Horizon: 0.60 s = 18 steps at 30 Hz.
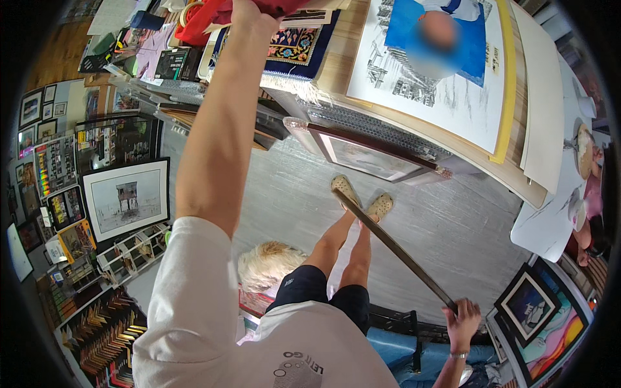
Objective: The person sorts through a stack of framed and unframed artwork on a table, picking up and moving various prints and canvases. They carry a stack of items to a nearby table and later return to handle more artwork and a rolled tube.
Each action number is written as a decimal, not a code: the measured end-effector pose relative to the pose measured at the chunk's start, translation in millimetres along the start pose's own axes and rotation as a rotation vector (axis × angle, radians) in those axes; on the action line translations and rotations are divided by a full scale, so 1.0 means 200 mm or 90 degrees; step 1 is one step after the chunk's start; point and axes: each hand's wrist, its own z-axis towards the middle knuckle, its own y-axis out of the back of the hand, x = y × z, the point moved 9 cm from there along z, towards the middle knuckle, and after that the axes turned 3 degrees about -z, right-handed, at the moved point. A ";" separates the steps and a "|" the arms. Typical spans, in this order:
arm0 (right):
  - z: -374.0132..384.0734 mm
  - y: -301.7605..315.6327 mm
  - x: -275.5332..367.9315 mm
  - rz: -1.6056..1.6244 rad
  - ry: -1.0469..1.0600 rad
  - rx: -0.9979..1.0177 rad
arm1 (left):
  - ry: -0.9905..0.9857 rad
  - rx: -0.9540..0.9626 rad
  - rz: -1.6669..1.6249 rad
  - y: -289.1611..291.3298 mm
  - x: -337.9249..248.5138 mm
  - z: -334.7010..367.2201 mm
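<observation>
My right hand (462, 324), with a bracelet at the wrist, is closed round one end of a long, thin, dark strip (394, 247), possibly frame moulding. The strip slants down past my legs, its far end over my clogs. My left arm stretches far forward, and my left hand (253, 14) is at a red fabric-like item (199, 24) on the worktop. Its fingers are hidden at the picture's upper edge. Beside that hand lies a dark blue textile (321, 50) with a patterned floral panel.
A print (446, 103) with a blue area lies on the wooden worktop (336, 71). Framed pictures (375, 157) lean below it. A light-furred dog (268, 265) is by my legs. Frame corner samples (103, 339) stand lower left, a marble-look table (546, 226) at right.
</observation>
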 end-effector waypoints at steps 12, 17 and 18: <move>0.96 -0.78 0.39 0.081 0.208 -0.036 | 0.002 -0.158 0.103 -0.11 -0.28 -0.10; 1.13 -0.95 0.41 0.056 0.233 -0.010 | -0.043 -0.127 0.118 -0.26 -0.27 -0.11; 1.16 -0.97 0.41 0.057 0.238 -0.017 | -0.051 -0.120 0.124 -0.29 -0.27 -0.14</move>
